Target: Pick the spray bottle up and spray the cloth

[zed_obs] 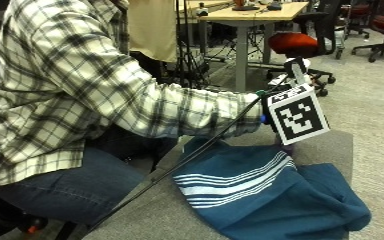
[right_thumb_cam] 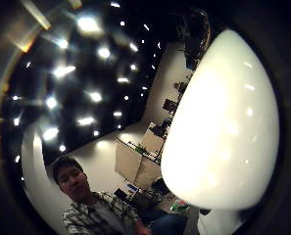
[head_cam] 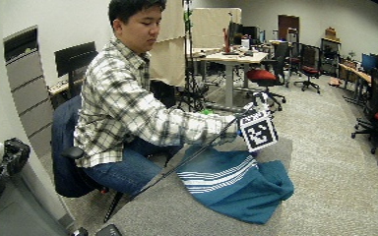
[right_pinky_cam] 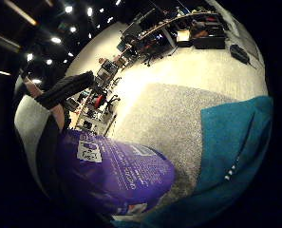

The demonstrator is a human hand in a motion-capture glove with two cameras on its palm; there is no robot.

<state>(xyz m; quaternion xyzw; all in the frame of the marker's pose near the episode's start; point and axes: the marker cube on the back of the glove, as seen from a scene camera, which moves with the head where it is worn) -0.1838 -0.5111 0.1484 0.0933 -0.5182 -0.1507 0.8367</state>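
At a grey table (zed_obs: 172,220) a person sits with a teal cloth (zed_obs: 265,195) with white stripes lying crumpled on it. The gloved right hand (zed_obs: 266,109) hangs just above the cloth's far edge and grips a spray bottle. Most of the hand and bottle are hidden in the outside view; only a purple bit of the bottle (zed_obs: 287,148) peeks out below. In the little finger side palm view the purple bottle body (right_pinky_cam: 112,173) lies close against the palm, with a finger (right_pinky_cam: 64,90) curled beside it and the cloth (right_pinky_cam: 230,152) below. The white bottle head (right_thumb_cam: 223,122) fills the thumb side palm view.
The table's far edge (zed_obs: 348,150) runs just beyond the cloth. Behind it stand a red-seated office chair (zed_obs: 298,42) and a wooden desk (zed_obs: 252,12). A small black object (head_cam: 113,230) lies at the table's near corner. Bare grey tabletop (head_cam: 176,211) lies in front of the cloth.
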